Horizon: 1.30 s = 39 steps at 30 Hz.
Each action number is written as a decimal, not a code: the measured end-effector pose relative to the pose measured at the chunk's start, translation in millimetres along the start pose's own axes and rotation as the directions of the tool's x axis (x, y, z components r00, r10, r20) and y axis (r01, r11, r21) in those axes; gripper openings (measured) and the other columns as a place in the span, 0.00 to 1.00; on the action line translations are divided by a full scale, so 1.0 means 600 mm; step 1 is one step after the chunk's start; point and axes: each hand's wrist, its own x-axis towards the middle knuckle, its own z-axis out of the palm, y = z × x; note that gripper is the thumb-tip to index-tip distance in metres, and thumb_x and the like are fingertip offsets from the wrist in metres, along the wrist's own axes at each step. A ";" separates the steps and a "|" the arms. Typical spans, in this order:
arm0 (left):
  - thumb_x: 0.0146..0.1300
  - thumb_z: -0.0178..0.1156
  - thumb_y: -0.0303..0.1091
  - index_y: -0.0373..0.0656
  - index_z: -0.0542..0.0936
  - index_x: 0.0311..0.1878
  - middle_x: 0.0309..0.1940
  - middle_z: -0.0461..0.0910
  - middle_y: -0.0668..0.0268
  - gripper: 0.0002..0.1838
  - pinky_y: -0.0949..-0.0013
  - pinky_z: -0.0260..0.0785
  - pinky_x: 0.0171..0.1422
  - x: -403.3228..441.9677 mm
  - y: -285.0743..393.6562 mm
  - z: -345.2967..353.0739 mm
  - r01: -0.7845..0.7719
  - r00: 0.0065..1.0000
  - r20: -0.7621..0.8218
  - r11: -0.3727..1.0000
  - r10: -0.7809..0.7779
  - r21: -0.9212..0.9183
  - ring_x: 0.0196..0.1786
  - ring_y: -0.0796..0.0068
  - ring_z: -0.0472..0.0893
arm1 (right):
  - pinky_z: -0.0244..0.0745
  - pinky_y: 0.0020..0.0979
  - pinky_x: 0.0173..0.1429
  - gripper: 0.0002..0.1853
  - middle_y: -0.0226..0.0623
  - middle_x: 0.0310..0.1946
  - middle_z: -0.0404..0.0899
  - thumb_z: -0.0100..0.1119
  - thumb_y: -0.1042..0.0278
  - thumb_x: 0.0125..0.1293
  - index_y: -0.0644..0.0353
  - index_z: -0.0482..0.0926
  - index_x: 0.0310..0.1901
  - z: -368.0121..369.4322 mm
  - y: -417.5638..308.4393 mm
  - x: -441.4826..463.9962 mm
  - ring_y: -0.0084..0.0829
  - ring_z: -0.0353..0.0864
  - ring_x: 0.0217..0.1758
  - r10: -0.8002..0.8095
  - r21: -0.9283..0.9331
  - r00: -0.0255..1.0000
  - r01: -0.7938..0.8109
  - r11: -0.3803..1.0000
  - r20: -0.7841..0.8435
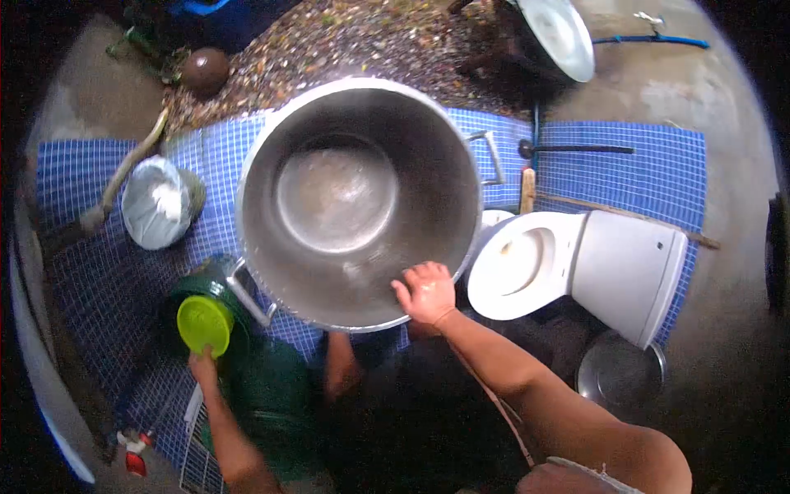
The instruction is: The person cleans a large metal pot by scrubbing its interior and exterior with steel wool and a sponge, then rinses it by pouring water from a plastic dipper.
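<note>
A large metal pot (337,280) with side handles faces me with its opening, its grey inside wall and round bottom showing. My right hand (428,292) reaches over the near rim and lies on the inner wall, thumb apart and fingers stretched out. No object shows under it, though the palm side is hidden. Down to the left, my left hand (202,364) grips the edge of a lime-green plastic bowl (204,323). That bowl is over a dark green bucket (218,276), beside the pot's left handle (247,292).
A white toilet (613,263) stands right of the pot, near a metal basin (621,370). A bag-lined bin (156,202) is at left. Blue tiles (613,177) cover the floor, with gravel (354,41) beyond. A white wire rack (202,461) is at lower left.
</note>
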 end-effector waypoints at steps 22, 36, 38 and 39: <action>0.75 0.64 0.27 0.34 0.71 0.47 0.30 0.81 0.57 0.10 0.65 0.77 0.34 -0.392 0.711 0.091 -0.393 0.895 -0.150 0.901 0.421 0.182 0.29 0.70 0.85 | 0.73 0.47 0.62 0.22 0.42 0.39 0.88 0.61 0.44 0.70 0.57 0.89 0.40 -0.033 0.013 -0.004 0.43 0.83 0.51 0.136 0.035 0.982 -0.142 0.989 0.131; 0.77 0.64 0.32 0.31 0.76 0.63 0.54 0.84 0.52 0.18 0.58 0.79 0.57 -0.352 0.569 0.031 -0.326 0.853 -0.391 0.938 0.346 0.119 0.49 0.59 0.86 | 0.71 0.50 0.63 0.24 0.43 0.44 0.88 0.55 0.42 0.74 0.56 0.89 0.41 -0.012 0.000 0.000 0.45 0.83 0.56 0.183 -0.119 0.953 -0.158 0.980 0.242; 0.79 0.62 0.37 0.32 0.78 0.57 0.41 0.85 0.57 0.16 0.60 0.78 0.42 -0.317 0.464 0.014 0.090 0.906 -0.410 0.995 -0.103 -0.051 0.37 0.67 0.85 | 0.71 0.51 0.60 0.24 0.43 0.44 0.88 0.55 0.41 0.75 0.55 0.88 0.41 -0.009 -0.010 0.006 0.45 0.83 0.55 0.162 -0.101 0.951 -0.140 0.985 0.262; 0.80 0.59 0.42 0.32 0.79 0.55 0.37 0.86 0.54 0.19 0.55 0.76 0.39 -0.284 0.361 0.012 0.092 0.901 -0.410 0.985 -0.144 -0.145 0.33 0.60 0.85 | 0.71 0.50 0.58 0.23 0.42 0.43 0.88 0.57 0.42 0.74 0.55 0.88 0.40 -0.001 -0.010 0.004 0.46 0.82 0.54 0.131 -0.130 0.970 -0.105 0.986 0.204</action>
